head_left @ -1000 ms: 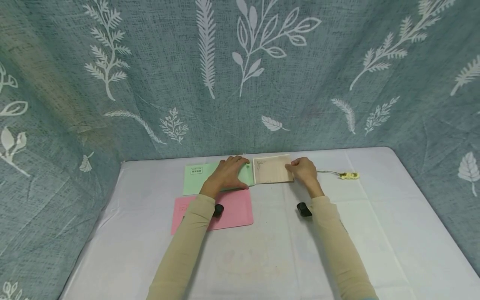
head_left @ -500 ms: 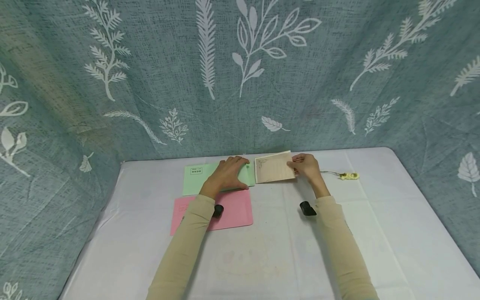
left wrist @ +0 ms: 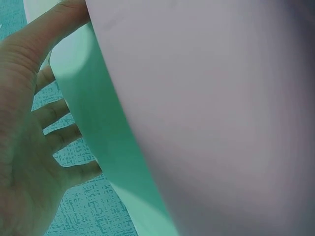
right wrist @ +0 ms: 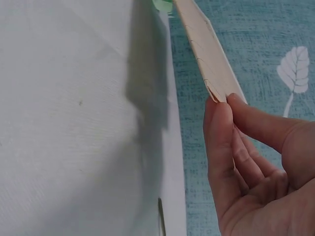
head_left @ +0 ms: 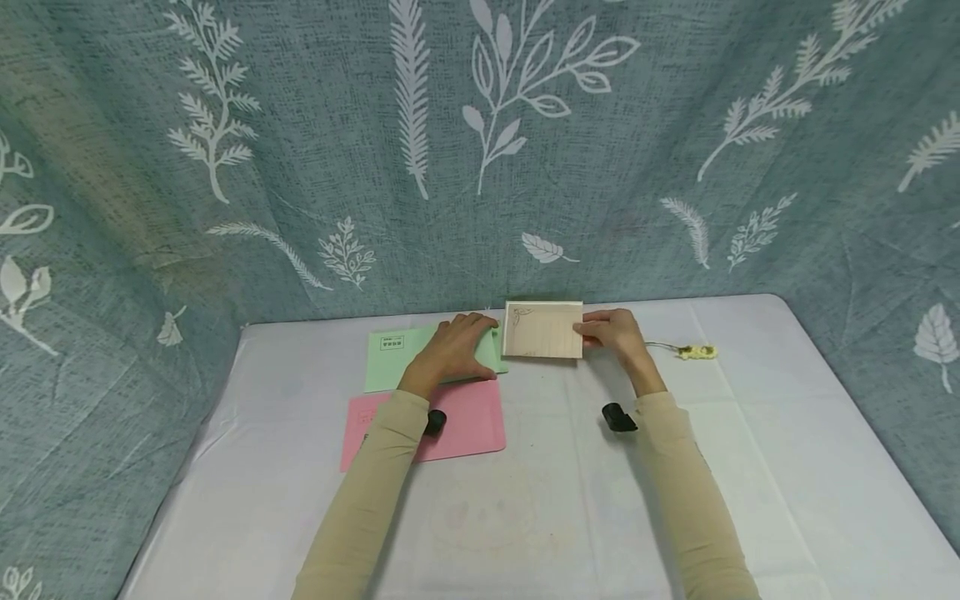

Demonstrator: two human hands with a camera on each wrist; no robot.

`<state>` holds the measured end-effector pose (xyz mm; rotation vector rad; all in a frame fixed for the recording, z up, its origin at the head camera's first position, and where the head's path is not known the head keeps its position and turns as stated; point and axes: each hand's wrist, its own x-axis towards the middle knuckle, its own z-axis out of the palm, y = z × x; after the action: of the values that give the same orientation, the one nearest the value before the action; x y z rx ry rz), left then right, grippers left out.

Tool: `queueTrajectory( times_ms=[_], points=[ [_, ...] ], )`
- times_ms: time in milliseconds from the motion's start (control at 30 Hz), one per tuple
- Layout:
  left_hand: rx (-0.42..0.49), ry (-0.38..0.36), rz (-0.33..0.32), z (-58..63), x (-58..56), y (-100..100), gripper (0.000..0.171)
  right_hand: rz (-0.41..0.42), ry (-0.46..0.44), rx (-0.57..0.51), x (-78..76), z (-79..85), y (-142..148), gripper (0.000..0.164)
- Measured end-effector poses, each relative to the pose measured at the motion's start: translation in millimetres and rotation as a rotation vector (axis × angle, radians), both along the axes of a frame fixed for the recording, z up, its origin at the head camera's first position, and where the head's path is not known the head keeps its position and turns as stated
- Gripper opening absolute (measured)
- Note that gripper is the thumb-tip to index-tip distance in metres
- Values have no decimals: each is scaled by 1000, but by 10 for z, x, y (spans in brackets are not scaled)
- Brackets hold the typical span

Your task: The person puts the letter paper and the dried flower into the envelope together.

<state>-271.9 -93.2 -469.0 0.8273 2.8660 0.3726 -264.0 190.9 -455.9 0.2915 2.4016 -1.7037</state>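
My left hand [head_left: 450,350] spans the green envelope [head_left: 393,367], which lies at the back of the white table with its printed box at the left. The thumb is at its near edge and the fingers at its far edge; in the left wrist view, fingertips meet the green paper. At the envelope's right end, a beige sheet of letter paper [head_left: 543,329], folded and lined with a corner flourish, is raised off the cloth. My right hand [head_left: 611,329] pinches its right edge between thumb and fingers. The sheet's left edge overlaps the envelope's right end in the head view.
A pink envelope [head_left: 465,425] lies in front of the green one, partly under the left forearm. To the right of the right hand is a small yellow flower [head_left: 697,352] on a thin stem. A patterned blue-green curtain [head_left: 420,250] hangs behind the table.
The right hand has lifted the letter paper off the table, levelled it, and brought it slightly left toward the green envelope. The left hand stays in place.
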Motion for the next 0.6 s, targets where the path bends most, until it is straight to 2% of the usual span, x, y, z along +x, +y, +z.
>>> queueTrajectory(
  times_ms=[333, 600],
  points=[
    [5, -6, 8, -16, 5, -2, 91, 60, -57, 31, 0, -98, -37, 38],
    [3, -16, 11, -18, 9, -8, 89, 87, -36, 35, -15, -151, -43, 36]
  ],
)
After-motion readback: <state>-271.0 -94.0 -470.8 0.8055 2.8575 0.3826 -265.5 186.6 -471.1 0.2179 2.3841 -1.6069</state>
